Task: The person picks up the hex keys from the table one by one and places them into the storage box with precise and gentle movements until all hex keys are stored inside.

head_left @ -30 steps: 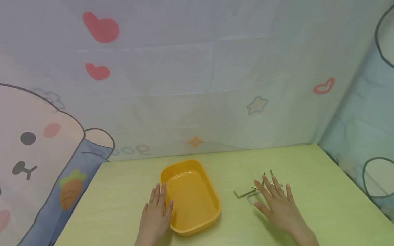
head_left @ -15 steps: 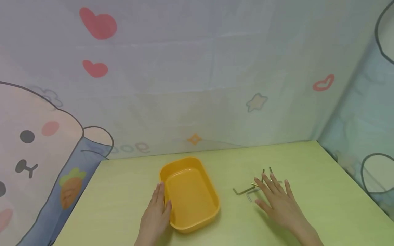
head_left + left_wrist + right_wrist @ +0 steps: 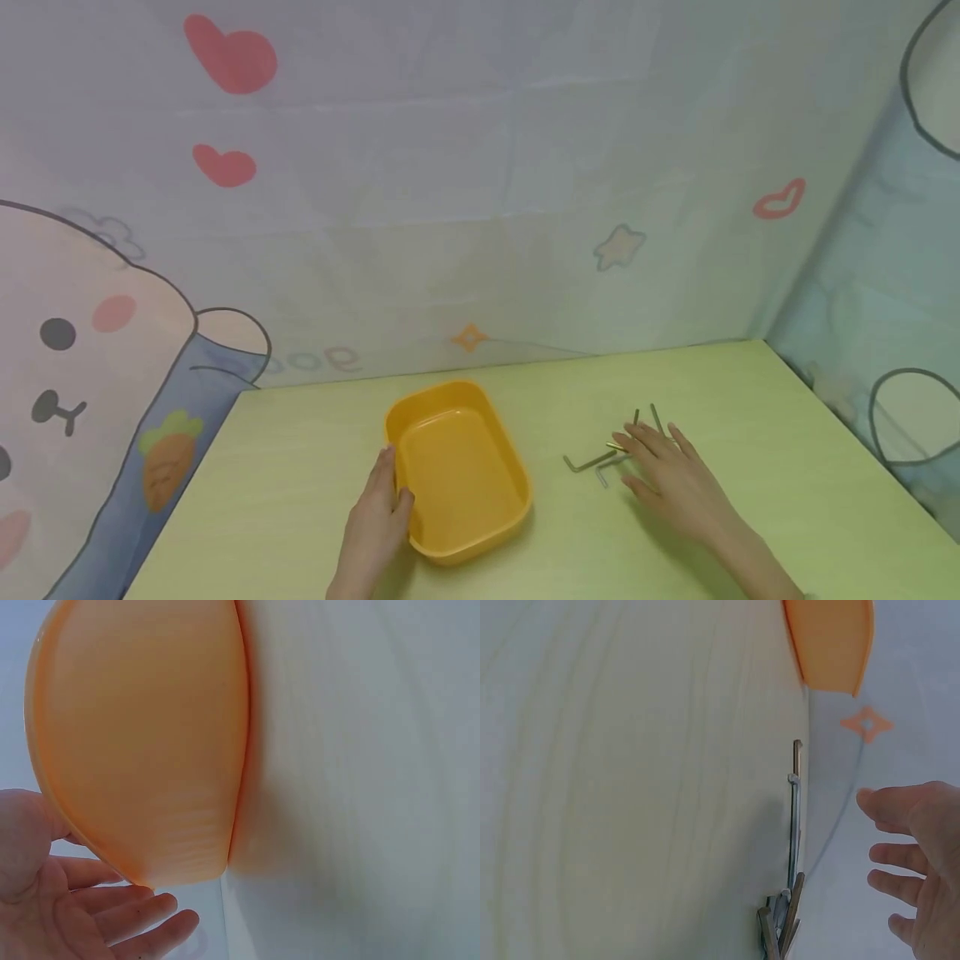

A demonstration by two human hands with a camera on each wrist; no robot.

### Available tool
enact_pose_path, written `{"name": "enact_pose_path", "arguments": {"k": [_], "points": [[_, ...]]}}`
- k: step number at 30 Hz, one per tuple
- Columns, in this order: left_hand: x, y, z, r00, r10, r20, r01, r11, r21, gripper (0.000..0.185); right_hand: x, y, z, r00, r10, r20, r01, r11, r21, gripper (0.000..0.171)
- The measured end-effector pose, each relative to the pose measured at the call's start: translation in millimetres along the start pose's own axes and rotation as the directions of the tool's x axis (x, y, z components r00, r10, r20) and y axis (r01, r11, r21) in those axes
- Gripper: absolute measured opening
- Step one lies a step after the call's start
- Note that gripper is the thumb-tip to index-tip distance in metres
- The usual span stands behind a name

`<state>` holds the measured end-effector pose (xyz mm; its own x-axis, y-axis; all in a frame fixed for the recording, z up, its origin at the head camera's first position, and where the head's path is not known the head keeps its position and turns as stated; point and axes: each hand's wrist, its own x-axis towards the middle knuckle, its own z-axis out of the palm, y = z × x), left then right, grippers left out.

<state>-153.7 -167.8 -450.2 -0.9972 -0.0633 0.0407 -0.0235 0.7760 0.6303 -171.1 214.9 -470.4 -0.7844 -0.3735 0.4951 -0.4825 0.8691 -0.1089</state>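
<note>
Against the left side of the yellow tray (image 3: 463, 467), the left hand (image 3: 371, 525) rests with its thumb over the rim, its fingers relaxed and fairly straight, the grip unclenched. The tray sits on the table (image 3: 255, 500). To its right lies an overlapping cluster of L-shaped metal keys (image 3: 595, 462). Above these, farther right of the tray, hovers the right hand (image 3: 681, 486), grip spread loosely.

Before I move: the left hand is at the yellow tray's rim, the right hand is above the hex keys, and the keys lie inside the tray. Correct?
Not quite: the hex keys lie on the table, to the right of the yellow tray, not inside it; the head view shows this. The rest about the left hand and right hand stands.
</note>
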Motion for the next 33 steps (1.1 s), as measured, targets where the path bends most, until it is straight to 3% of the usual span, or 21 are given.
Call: {"name": "enact_pose_path", "arguments": {"k": [6,14,25,33], "points": [[2.7,-1.0,-2.0,1.0,-0.004,-0.013,0.004,1.0,-0.019,0.06,9.6,4.1,2.3,0.995,-0.1,-0.019,0.099,0.994,-0.043,0.049],[4.7,-3.7,-3.4,0.999,0.0,-0.032,-0.002,0.998,-0.07,0.059,17.8,8.9,3.5,0.983,-0.18,0.028,0.181,0.983,-0.044,0.045],[3.3,-6.3,-0.4,1.0,0.001,-0.017,-0.003,0.993,-0.115,0.058,22.0,17.1,16.2,0.949,-0.315,0.029,0.316,0.948,-0.042,0.037],[4.0,-7.2,0.0,1.0,-0.002,-0.01,0.0,0.992,-0.125,0.059,24.6,21.6,21.8,0.917,-0.373,0.142,0.39,0.912,-0.126,0.035]]}}
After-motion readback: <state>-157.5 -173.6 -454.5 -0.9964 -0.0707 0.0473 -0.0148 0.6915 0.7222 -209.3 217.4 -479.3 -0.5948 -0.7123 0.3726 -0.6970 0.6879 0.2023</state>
